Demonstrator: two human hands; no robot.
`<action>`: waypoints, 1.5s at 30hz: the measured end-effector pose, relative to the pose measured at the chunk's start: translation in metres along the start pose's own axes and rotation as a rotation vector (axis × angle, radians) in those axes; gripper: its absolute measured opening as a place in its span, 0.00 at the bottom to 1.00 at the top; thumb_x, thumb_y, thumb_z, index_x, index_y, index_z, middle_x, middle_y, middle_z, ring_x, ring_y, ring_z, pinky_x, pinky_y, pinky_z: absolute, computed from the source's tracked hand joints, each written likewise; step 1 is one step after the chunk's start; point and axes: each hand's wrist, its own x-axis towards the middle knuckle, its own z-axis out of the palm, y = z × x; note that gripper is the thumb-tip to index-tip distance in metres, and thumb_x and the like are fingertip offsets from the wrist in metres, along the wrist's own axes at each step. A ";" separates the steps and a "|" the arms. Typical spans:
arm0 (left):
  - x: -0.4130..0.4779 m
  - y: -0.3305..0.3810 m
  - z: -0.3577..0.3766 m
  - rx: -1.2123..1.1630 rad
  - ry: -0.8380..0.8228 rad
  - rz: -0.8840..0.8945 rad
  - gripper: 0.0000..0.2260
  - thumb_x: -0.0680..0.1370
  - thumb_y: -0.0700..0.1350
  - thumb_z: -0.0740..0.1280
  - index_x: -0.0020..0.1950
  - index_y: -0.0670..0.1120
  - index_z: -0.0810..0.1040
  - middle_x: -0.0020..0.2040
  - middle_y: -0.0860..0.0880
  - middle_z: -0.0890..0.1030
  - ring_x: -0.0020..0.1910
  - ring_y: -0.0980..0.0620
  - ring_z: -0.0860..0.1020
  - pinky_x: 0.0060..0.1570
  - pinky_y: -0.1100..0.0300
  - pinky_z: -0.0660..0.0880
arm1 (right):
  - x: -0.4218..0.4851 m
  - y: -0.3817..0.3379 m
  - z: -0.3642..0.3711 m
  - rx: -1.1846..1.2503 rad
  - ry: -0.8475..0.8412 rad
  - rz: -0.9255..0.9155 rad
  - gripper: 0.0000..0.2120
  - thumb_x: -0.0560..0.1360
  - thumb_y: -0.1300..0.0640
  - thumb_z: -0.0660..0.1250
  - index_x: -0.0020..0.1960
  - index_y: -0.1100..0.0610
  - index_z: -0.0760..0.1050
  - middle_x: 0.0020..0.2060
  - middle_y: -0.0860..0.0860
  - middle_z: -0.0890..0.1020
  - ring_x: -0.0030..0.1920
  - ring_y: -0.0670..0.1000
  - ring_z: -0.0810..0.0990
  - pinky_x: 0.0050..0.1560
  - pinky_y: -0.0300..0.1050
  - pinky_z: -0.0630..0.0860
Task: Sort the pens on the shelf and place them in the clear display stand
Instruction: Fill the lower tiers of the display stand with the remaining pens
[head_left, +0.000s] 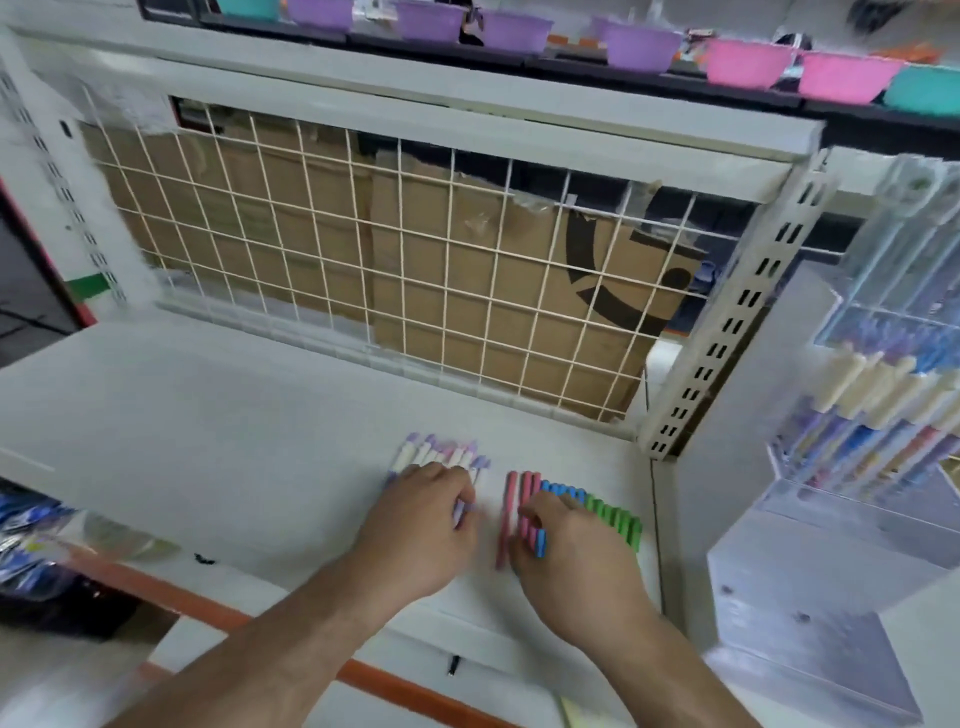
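Note:
Pens lie in sorted rows on the white shelf (218, 415). A bunch of white pens with purple caps (441, 453) lies under my left hand (423, 512), whose curled fingers close around them. To the right lie pink pens (511, 499), blue pens (563, 491) and green pens (615, 514), side by side. My right hand (569, 556) rests on the pink and blue pens, its fingers pinching them near their lower ends. The clear display stand (810, 582) stands at the right, with several pens in its upper tiers (872, 395). The picture is blurred by motion.
A white wire grid (395, 270) with cardboard behind it closes the back of the shelf. A slotted metal upright (727, 332) separates the shelf from the stand. Coloured bowls (644, 47) line the shelf above. An orange strip (218, 613) edges the shelf front.

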 end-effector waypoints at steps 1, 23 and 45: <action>0.001 -0.012 -0.003 0.021 -0.012 -0.008 0.05 0.76 0.52 0.64 0.47 0.52 0.77 0.46 0.53 0.78 0.50 0.49 0.76 0.50 0.54 0.73 | 0.004 -0.010 0.007 0.003 0.007 0.006 0.13 0.77 0.47 0.63 0.61 0.47 0.75 0.54 0.48 0.80 0.54 0.52 0.80 0.46 0.45 0.73; 0.050 -0.096 0.002 -0.077 -0.220 -0.315 0.18 0.72 0.60 0.69 0.47 0.47 0.71 0.44 0.50 0.77 0.43 0.47 0.77 0.39 0.57 0.71 | 0.035 -0.096 0.057 -0.166 -0.116 0.240 0.11 0.78 0.54 0.57 0.59 0.56 0.68 0.46 0.52 0.79 0.42 0.54 0.77 0.38 0.43 0.69; 0.052 -0.098 0.002 0.048 -0.236 -0.207 0.11 0.79 0.55 0.60 0.46 0.47 0.69 0.50 0.47 0.79 0.49 0.46 0.78 0.42 0.58 0.70 | 0.034 -0.088 0.073 -0.229 -0.089 0.249 0.11 0.78 0.59 0.60 0.60 0.54 0.70 0.43 0.49 0.74 0.39 0.51 0.74 0.35 0.42 0.69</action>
